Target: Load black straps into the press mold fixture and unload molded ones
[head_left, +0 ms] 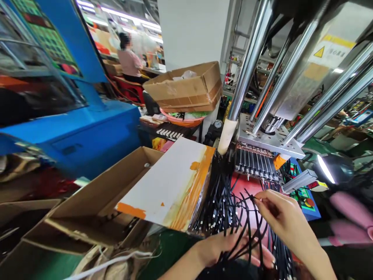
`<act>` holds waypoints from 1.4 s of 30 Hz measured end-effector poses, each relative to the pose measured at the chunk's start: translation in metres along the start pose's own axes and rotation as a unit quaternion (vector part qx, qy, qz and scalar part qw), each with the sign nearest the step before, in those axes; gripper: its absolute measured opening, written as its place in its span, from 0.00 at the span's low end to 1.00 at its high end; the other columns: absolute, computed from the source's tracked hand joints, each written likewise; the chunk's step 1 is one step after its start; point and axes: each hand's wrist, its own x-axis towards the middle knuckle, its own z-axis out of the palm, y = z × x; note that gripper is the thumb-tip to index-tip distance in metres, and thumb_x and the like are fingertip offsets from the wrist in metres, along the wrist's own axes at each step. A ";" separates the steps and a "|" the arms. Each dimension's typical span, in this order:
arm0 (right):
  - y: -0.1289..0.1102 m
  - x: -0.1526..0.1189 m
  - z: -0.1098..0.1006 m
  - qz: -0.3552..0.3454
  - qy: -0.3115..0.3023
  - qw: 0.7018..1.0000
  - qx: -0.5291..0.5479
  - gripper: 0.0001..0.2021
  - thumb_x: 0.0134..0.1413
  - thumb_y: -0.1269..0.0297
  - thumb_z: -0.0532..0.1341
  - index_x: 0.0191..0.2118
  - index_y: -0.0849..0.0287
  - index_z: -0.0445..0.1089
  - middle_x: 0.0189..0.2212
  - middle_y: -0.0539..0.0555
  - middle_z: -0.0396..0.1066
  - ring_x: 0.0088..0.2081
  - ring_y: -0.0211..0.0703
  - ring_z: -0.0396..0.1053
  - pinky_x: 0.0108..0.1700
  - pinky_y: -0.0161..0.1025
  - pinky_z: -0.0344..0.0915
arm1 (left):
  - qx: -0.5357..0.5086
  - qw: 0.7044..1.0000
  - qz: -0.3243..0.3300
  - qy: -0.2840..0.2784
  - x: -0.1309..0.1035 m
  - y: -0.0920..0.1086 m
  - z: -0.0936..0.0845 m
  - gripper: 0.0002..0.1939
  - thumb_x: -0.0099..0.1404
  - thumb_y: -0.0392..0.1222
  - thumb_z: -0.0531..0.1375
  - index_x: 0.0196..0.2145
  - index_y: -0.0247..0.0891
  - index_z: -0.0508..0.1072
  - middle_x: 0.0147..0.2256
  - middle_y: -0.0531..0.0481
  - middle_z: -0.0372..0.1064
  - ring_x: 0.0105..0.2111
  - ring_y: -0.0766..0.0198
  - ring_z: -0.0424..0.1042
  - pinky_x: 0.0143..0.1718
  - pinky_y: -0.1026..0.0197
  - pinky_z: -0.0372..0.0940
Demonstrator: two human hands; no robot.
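Observation:
My right hand (276, 210) is closed, with thumb and fingertips pinching the top of several thin black cables (247, 233). The cables droop in loops from that pinch toward my left hand (233, 247). Palm up and loosely cupped, my left hand carries the lower part of these cables, which run across its palm and fingers and partly hide them. Beside both hands, a thick pile of black cables (217, 194) with small pale ends spreads over the red work surface (236, 181). More black cables (281, 249) hang below my right wrist.
A press with metal columns (247, 58) and a clamped fixture (256, 163) stands ahead. An orange-stained white board (166, 182) lies over an open carton (96, 190) at left. Another carton (180, 91) sits on a basket behind. A pink fan (349, 217) is at right; a seated person (129, 60) is far back.

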 end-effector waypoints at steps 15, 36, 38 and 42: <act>0.138 -0.250 -0.003 0.581 0.278 0.756 -0.118 0.17 0.47 0.43 0.67 0.39 0.47 0.80 0.28 0.62 0.78 0.30 0.64 0.75 0.32 0.57 0.66 | 0.113 0.988 -0.102 0.004 -0.020 0.004 -0.003 0.29 0.75 0.65 0.55 0.43 0.32 0.76 0.26 0.50 0.69 0.25 0.67 0.69 0.34 0.62 0.67; -0.038 0.072 0.157 0.249 -0.243 0.716 0.605 0.21 0.47 0.46 0.77 0.34 0.59 0.79 0.22 0.48 0.71 0.23 0.35 0.65 0.25 0.32 0.63 | 0.130 0.964 -0.031 0.228 -0.123 0.071 -0.046 0.34 0.64 0.69 0.66 0.51 0.35 0.77 0.42 0.42 0.80 0.38 0.55 0.82 0.48 0.50 0.75; -0.044 0.111 0.173 0.204 -0.251 0.751 0.576 0.24 0.42 0.43 0.79 0.34 0.60 0.78 0.23 0.48 0.70 0.24 0.34 0.64 0.27 0.32 0.62 | 0.142 0.910 0.074 0.382 -0.132 0.078 -0.046 0.32 0.66 0.65 0.67 0.55 0.35 0.76 0.49 0.40 0.78 0.47 0.54 0.80 0.55 0.50 0.72; -0.049 0.181 0.217 0.148 -0.243 0.837 0.467 0.35 0.37 0.32 0.74 0.39 0.61 0.77 0.26 0.48 0.69 0.24 0.32 0.57 0.24 0.33 0.52 | 0.179 0.787 0.179 0.562 -0.137 0.083 -0.061 0.40 0.66 0.64 0.67 0.66 0.36 0.67 0.67 0.33 0.65 0.67 0.43 0.67 0.69 0.43 0.61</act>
